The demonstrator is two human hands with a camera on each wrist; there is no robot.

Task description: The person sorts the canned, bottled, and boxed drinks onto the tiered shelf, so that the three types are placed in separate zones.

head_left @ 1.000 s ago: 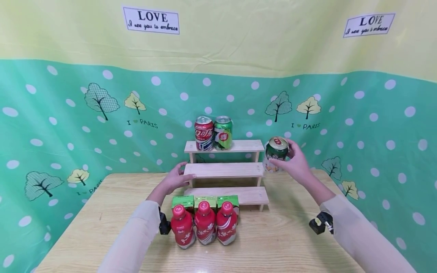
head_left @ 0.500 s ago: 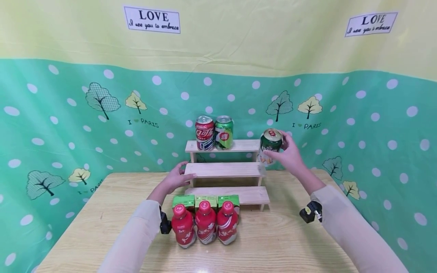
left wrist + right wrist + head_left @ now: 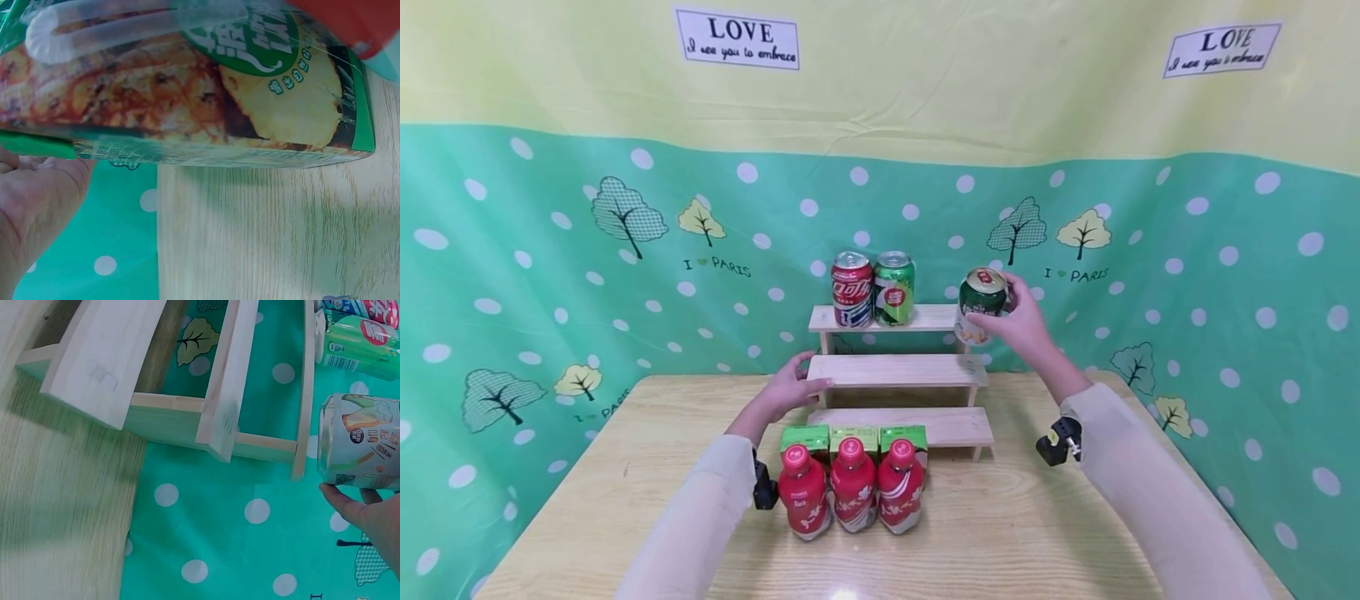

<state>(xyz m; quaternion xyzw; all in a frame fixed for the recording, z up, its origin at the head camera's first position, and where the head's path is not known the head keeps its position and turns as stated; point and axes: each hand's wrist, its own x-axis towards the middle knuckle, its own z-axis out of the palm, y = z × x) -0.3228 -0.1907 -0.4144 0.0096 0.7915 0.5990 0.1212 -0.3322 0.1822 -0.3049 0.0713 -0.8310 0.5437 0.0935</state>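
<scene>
My right hand (image 3: 1024, 321) grips a dark green and white drink can (image 3: 982, 302) at the right end of the top step of a three-tier wooden shelf (image 3: 895, 372). In the right wrist view the can (image 3: 361, 440) is close to the top board, its base just past the board's edge. On that top step stand a red cola can (image 3: 852, 292) and a light green can (image 3: 894, 290), side by side. My left hand (image 3: 786, 392) holds the left end of the middle step, thumb on top of the board.
Three red bottles (image 3: 853, 492) stand in front of the shelf. Behind them is a row of green and yellow drink cartons (image 3: 854, 438); one carton (image 3: 187, 94) fills much of the left wrist view. A polka-dot cloth (image 3: 700, 250) hangs behind the wooden table (image 3: 1000, 517).
My right hand has carried the dark green can left and upward, from beside the shelf to the top step's right end. The left hand has stayed on the middle step.
</scene>
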